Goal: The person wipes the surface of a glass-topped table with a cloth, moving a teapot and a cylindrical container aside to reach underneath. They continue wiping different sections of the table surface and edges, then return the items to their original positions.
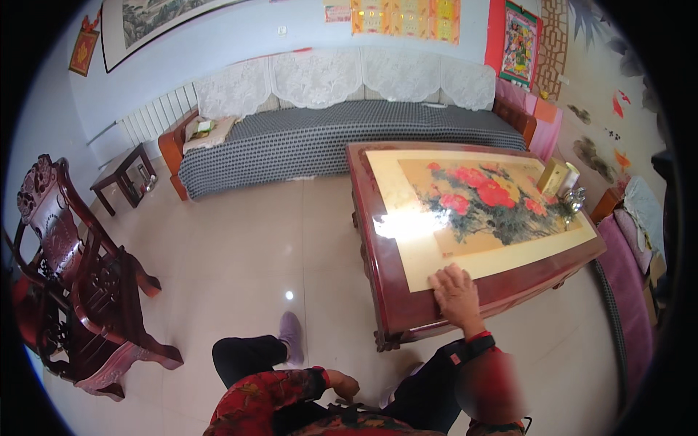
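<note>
My right hand (456,294) rests palm down on the near edge of a dark red wooden coffee table (392,305), its fingers slightly apart on the cream border of a peony painting (485,201) laid on the top. Nothing shows under the palm. A dark band is round that wrist. My left hand (344,385) hangs low near my lap, its fingers curled; whether it holds anything I cannot tell. A thin dark strip-like object lies just below it. On the table's far right stand a gold box (552,177), a white cylinder (569,179) and a shiny silver object (575,200).
A carved wooden armchair (90,283) stands at the left on the tiled floor (240,245). A small dark side table (122,169) is behind it. Along the back wall runs a long sofa with a dark patterned cover (283,144). A purple-covered seat (632,294) is at the right.
</note>
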{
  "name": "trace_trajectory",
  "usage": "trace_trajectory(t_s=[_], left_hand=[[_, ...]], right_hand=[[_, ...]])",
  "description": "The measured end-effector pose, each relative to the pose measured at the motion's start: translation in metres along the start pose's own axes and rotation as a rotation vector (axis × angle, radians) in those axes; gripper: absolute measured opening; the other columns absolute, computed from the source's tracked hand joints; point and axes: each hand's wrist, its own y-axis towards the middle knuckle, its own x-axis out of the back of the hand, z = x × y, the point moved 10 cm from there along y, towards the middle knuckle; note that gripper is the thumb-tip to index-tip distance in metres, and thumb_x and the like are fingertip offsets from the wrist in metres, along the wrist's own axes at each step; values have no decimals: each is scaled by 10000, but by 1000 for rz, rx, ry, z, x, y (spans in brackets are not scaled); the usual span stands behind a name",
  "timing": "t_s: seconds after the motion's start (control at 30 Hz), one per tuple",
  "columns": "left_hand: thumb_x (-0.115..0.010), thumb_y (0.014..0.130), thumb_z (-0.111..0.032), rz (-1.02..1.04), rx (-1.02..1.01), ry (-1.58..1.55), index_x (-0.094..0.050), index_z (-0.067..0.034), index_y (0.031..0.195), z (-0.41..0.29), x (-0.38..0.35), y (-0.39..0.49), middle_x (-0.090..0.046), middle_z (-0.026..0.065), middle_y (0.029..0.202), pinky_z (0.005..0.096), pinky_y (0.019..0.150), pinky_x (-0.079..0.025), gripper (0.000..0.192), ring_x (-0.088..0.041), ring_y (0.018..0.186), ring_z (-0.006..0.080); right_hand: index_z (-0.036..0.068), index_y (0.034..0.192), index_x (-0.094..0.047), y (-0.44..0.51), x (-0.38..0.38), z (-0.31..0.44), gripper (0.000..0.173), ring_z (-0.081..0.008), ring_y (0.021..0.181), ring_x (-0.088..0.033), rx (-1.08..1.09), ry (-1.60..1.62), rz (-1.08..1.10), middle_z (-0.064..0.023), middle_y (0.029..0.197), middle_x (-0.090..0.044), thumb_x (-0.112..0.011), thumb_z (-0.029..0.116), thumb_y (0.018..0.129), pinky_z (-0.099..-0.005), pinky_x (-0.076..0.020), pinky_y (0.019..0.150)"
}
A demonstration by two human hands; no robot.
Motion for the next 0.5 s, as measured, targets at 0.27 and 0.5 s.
trace_trajectory(t_s=[0.27, 0.5], left_hand=[[-573, 926, -227, 560, -93, -525, -699, -42, 1035, -16, -77, 27, -684, 138, 898, 439, 567, -536, 249, -634, 682, 275], [-638, 776, -87, 653, -320, -634, -697, -7, 971, -16, -90, 22, -692, 161, 815, 433, 544, -558, 219, -693, 678, 301]], right_hand=[[164, 1410, -587, -15, 12, -84, 400, -304, 1424, -386, -136, -31, 104, -75, 1460, -503, -497, 214, 1023, -473, -287, 1172], [48, 1467, -495, -4, -2, -125, 452, -340, 1471, -318, -445, 140, 297, -127, 1544, -411, -457, 172, 1034, -441, -239, 1205]])
